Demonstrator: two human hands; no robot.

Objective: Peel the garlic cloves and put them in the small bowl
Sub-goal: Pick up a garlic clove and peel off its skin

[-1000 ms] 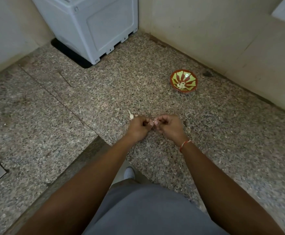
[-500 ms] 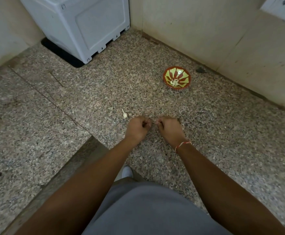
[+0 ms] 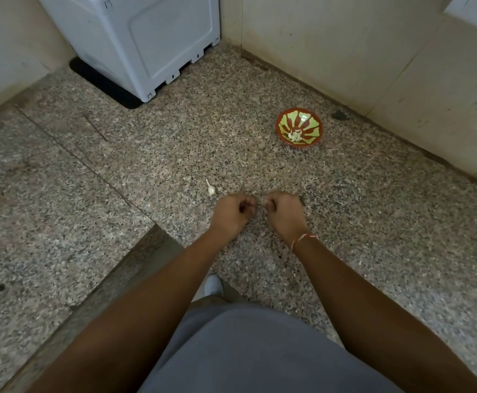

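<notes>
clove in work: hidden between both curled fists, peel state unseen | left hand and right hand fingers pinched narrow on it, knuckles nearly touching | spare garlic clove on floor beside left hand, unpeeled | small bowl well apart, few pale cloves inside | judged partway

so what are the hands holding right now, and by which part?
Left hand and right hand are both curled around something tiny between their fingertips; it is hidden, so neither the item nor the hold can be told.
</notes>
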